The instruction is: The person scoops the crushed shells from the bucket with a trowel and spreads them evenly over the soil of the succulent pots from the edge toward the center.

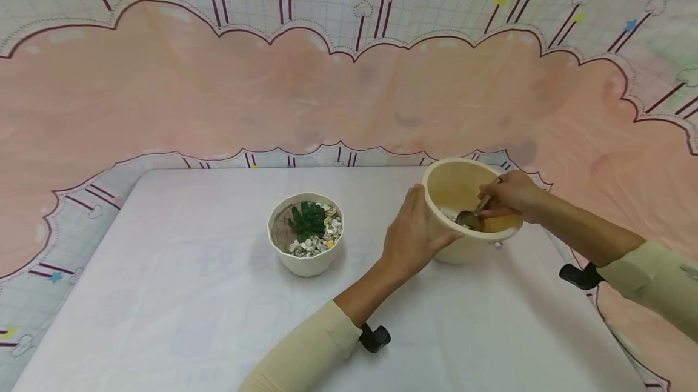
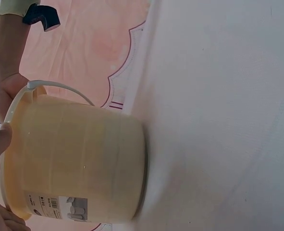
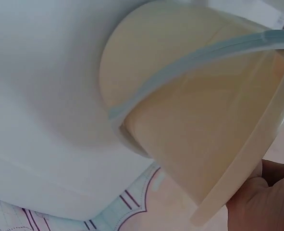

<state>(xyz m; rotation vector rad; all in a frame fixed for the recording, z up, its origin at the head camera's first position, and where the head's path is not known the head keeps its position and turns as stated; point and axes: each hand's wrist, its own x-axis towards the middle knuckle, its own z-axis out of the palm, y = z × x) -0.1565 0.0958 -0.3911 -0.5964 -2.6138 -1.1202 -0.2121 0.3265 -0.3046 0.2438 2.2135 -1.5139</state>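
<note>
A cream plastic bucket stands tilted at the right of the table, its mouth facing the head camera. My left hand holds it at the rim, thumb along the near side and fingers up the left side. Inside the mouth, my right hand grips a metal spoon by its handle, bowl down. Pale bits like pebbles show by the spoon's bowl. In the left wrist view the bucket's outer wall carries a label; the right wrist view shows its handle, while the spoon is hidden there.
Left of the bucket stands a white faceted pot with a green succulent and pale pebbles along its right and front. The table has a white cover; a patterned cloth hangs behind it.
</note>
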